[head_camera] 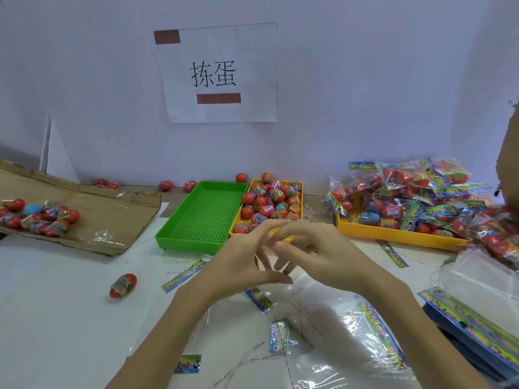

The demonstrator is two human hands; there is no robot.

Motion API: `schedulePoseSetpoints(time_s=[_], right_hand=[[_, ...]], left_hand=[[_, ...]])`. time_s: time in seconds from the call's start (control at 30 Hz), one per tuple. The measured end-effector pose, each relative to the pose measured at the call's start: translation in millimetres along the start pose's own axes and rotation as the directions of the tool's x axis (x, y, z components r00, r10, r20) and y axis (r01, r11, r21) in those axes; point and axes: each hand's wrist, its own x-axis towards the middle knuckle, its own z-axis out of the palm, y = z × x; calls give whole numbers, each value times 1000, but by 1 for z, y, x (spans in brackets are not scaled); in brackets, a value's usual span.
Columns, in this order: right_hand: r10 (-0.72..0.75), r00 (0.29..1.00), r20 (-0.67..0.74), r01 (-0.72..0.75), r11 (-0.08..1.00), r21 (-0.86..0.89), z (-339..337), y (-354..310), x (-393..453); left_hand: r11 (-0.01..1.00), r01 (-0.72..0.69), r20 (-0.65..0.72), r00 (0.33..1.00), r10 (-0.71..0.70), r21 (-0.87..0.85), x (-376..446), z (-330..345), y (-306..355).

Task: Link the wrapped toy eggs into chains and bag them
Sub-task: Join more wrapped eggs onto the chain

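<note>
Counter [56, 318] surface, white, runs under everything, with a paper sign [219, 74] taped on the wall behind. Cardboard sheet [112, 214] lies at the far left and carries a cluster of wrapped toy eggs [39, 217]. Right of centre, a yellow tray [393, 234] holds a heap of filled bags [415, 197] that spills past its right edge. Clear empty bags [351, 332] with colourful header strips lie flat near the front, with a stack of more bags [477, 313] at the right edge. A green tray [202, 214] sits mid-counter, touching a smaller yellow tray [280, 182] piled with loose eggs [269, 200]. Both hands meet in front of that egg tray: the left hand [238, 265] has its fingers spread and loosely bent, the right hand [323, 254] crosses over it, fingers relaxed; whether either grip grasps anything I cannot tell, as the fingers overlap and blur. One single egg [123, 285] lies alone on the counter, left of the hands
</note>
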Motion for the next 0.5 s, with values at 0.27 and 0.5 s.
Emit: schedulePoseSetpoints(time_s=[0.27, 0.5], right_hand=[[-32, 999, -3, 32, 997, 66, 3, 1, 1], [-65, 915, -397, 88, 995, 39, 2, 16, 9]], left_hand=[[973, 75, 25, 997, -71, -219, -1, 2, 1], [944, 203, -147, 958, -247, -262, -1, -15, -6]])
